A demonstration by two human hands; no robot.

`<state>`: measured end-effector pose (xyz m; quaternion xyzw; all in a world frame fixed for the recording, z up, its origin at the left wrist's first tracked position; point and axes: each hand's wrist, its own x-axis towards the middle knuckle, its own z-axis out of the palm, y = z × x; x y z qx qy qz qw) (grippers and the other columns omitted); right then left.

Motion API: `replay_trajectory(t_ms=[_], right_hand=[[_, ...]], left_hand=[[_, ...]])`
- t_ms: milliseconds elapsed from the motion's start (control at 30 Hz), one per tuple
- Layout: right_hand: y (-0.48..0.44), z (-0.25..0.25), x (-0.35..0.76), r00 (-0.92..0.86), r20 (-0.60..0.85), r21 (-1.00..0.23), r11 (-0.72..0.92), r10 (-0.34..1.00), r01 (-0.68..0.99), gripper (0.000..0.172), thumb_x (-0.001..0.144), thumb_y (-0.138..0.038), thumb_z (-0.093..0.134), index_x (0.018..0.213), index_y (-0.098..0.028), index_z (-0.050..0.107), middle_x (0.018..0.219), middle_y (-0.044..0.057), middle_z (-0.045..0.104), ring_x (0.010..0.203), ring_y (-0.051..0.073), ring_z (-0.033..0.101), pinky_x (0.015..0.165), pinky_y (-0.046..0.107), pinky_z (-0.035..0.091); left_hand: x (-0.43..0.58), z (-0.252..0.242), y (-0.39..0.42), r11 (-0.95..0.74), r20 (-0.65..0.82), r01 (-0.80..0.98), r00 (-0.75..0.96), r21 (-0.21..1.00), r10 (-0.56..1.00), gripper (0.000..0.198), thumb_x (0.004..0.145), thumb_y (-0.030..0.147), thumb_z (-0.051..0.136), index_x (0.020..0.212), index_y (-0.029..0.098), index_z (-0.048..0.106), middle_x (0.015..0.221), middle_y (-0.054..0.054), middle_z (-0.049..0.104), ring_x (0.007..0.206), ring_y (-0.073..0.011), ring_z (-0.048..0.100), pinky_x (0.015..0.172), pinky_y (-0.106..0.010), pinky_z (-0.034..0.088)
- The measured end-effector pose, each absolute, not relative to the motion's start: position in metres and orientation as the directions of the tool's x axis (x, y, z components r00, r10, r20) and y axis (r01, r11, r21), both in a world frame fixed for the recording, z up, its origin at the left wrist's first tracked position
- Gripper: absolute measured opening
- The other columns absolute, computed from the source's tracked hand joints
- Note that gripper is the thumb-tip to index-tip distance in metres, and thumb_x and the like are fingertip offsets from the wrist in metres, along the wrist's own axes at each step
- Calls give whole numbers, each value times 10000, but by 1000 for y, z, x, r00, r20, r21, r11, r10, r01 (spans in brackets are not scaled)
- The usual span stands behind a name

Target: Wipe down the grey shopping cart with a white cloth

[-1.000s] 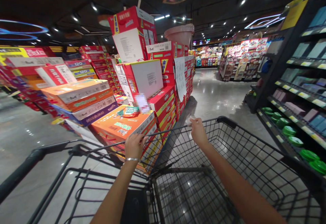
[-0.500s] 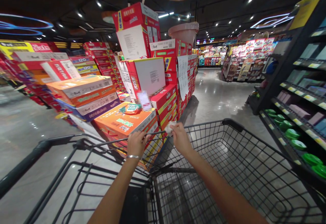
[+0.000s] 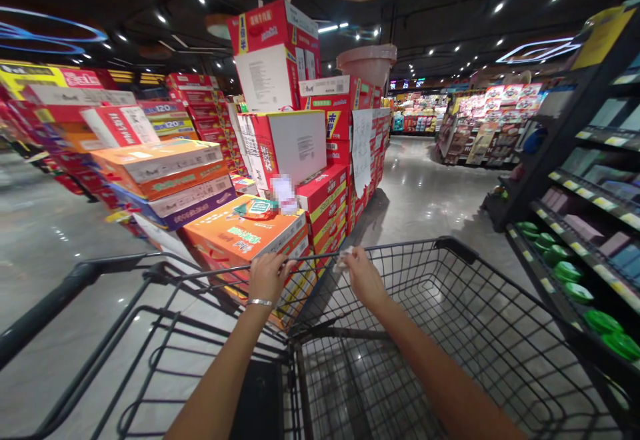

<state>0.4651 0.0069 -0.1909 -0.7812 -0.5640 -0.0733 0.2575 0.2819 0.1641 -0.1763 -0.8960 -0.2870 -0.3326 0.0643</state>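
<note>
My left hand (image 3: pixel 268 277), with a silver bracelet on the wrist, grips the top rim wire of a black wire shopping cart (image 3: pixel 453 248). My right hand (image 3: pixel 364 278) is closed on a small white wad, a tissue or cloth (image 3: pixel 343 260), pressed against the same rim just right of the left hand. Both arms reach over the cart's basket, in which I see nothing.
A tall stack of red and orange cartons (image 3: pixel 240 237) stands right against the cart's left front. A pink tub (image 3: pixel 367 63) sits on top of the stack. Dark shelves with green lidded items (image 3: pixel 570 270) line the right. Shiny grey floor (image 3: pixel 425 197) runs ahead between them.
My right hand has slid left along the cart rim with the white wad, from the front middle to close beside my left hand. The left hand keeps its grip.
</note>
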Motion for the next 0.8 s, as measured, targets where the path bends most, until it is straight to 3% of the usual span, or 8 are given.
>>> replay_trajectory(t_ms=[133,333,500,567,667,800], right_hand=[[-8,-188,482,451,262,-314,-366,853,876,284,860,-49,363,1014,-162,573,1068,94,483,755,137,577,696,261,461],[-16,-183,497,559,336,-408,-417,758,812,216,822,-49,425,923,-152,587,1004,90,501,738,142,566,686,260,464],[-6,-180,492,457,569,-469,-187,684,863,187,812,-122,465,944,-170,588,964,78,504,791,167,558,700,290,494],[-2,-181,486,413,600,-481,-103,685,871,215,829,-141,444,990,-162,586,989,91,495,808,174,564,694,299,504],[3,-188,477,361,548,-486,-64,755,872,248,847,-133,421,1039,-149,578,1036,104,485,750,151,569,686,299,511],[6,-200,473,351,420,-441,-150,837,885,268,837,-92,438,1051,-157,586,1043,93,496,742,136,578,706,281,501]], left_hand=[[283,-176,164,-822,636,564,607,76,475,346,898,432,428,729,200,621,642,-27,605,682,-193,544,647,-312,323],[284,-171,161,-820,624,568,613,78,484,356,909,411,403,721,201,619,639,-39,605,684,-199,543,620,-312,308],[284,-171,160,-815,618,572,610,89,496,324,900,397,426,724,204,617,638,-36,607,682,-199,537,629,-317,311],[284,-173,161,-817,619,570,610,91,494,313,894,401,444,726,199,615,638,-32,606,686,-198,540,640,-318,318],[284,-175,162,-817,621,569,609,92,494,314,889,411,458,728,195,620,639,-29,607,686,-196,548,646,-317,324],[285,-176,165,-817,620,567,607,102,498,327,885,420,469,702,194,618,635,-28,608,674,-188,550,641,-309,326]])
